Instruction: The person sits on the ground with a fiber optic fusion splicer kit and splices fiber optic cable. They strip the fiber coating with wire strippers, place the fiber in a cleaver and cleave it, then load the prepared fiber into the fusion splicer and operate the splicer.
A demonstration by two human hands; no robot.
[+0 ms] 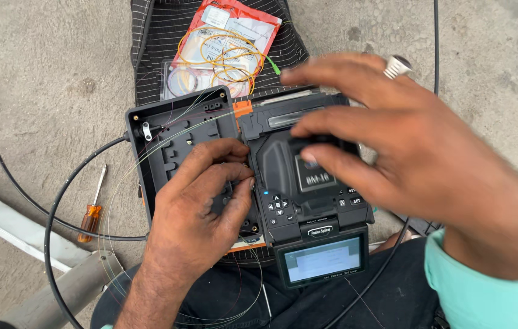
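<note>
The person sits on a concrete floor (40,73) with a fusion splicer (308,183) on the lap, beside an open black splice tray (180,128). The left hand (201,201) rests on the tray right at the splicer's left edge, thumb and fingers pinched together as if on one of the thin fibres (149,152) that loop out of the tray; the strand itself is too fine to make out between the fingertips. The right hand (405,152), blurred and wearing a ring (397,66), hovers spread and slack over the splicer's lid (314,167), grasping nothing, its fingertips at or just above the cover; contact cannot be told. The small screen (324,259) at the near end is lit. Beyond the tray a packet (228,42) of coiled yellow pigtails lies on a striped cloth (155,36), a screwdriver (91,210) lies on the floor to the left, and a black cable (58,207) curves around to the tray. The work in hand looks like seating a fibre in the splicer, and doing it well probably means keeping the left-hand pinch light and steady so the strand lies straight without kinking, while the right hand works the lid gently, clear of the loose loops, so that nothing is caught under it.
</note>
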